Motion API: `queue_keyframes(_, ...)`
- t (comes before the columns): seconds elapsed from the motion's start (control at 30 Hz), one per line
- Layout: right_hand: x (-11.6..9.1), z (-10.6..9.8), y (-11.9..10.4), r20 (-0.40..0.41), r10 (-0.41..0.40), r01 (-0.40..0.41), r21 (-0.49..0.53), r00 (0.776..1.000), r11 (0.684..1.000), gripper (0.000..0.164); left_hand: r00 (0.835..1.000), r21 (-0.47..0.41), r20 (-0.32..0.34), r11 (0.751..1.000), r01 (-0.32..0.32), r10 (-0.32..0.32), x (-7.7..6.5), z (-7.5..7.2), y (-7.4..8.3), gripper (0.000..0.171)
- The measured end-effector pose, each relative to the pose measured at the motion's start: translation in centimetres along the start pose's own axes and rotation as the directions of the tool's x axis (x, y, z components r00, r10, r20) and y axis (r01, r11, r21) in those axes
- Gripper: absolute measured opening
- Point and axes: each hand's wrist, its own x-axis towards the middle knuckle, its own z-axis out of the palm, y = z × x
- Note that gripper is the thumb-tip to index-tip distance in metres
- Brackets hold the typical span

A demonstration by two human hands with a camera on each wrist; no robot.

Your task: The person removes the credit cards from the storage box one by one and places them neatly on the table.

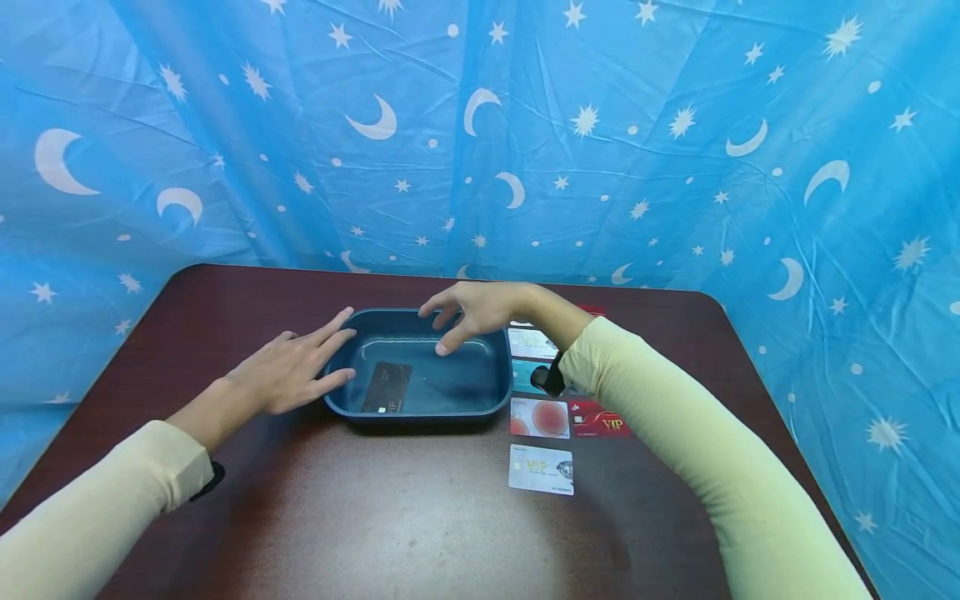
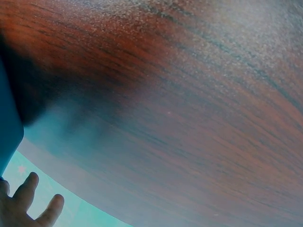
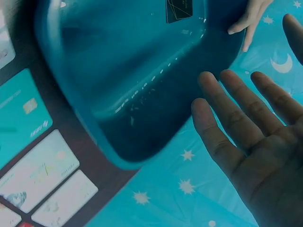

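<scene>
A dark blue rectangular basin [image 1: 450, 414] stands on the table, and one black VIP card [image 1: 387, 387] lies flat on its floor, toward the left. At the basin's left rim is my left hand [image 1: 288, 371], fingers stretched out and spread over the edge. My right hand [image 1: 480, 312] hangs over the basin's far right part, thumb apart from the loosely bent fingers, holding nothing. In the right wrist view the fingers [image 3: 239, 116] of that hand are spread beside the basin wall [image 3: 90, 127]. Only a few fingertips [image 2: 54, 203] of my left hand show in the left wrist view.
Right of the basin, several cards lie in columns: a white VIP card [image 1: 541, 469] nearest, then a card with red circles [image 1: 539, 417], a red VIP card [image 1: 597, 418] and a teal card [image 1: 523, 375]. My right forearm covers some. A blue star-patterned curtain [image 1: 480, 150] hangs behind the brown table [image 1: 420, 517].
</scene>
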Motion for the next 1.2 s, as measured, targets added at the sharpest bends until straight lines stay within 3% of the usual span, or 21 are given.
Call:
queue_keyframes(0.37,4.0,1.3,0.6,0.031,0.087,-0.090,0.117,0.996,0.989,0.064,1.000,-0.010,0.010,1.000,0.006,-0.006,-0.1,0.2,0.0,0.072)
queue_keyframes(0.67,6.3,2.0,0.1,0.112,0.167,-0.180,0.118,0.980,0.976,0.060,1.000,-0.006,0.002,1.000,0.011,-0.011,-0.1,0.2,-0.1,0.071)
queue_keyframes(0.9,7.7,2.3,-0.6,0.130,0.205,-0.220,0.111,0.970,0.969,0.060,1.000,-0.003,-0.003,1.000,0.001,-0.001,0.0,0.3,-0.2,0.071)
queue_keyframes(1.2,8.8,2.7,-0.7,0.164,0.298,-0.322,0.151,0.940,0.934,0.057,1.000,0.006,-0.009,1.000,0.000,0.000,0.0,0.4,-0.3,0.071)
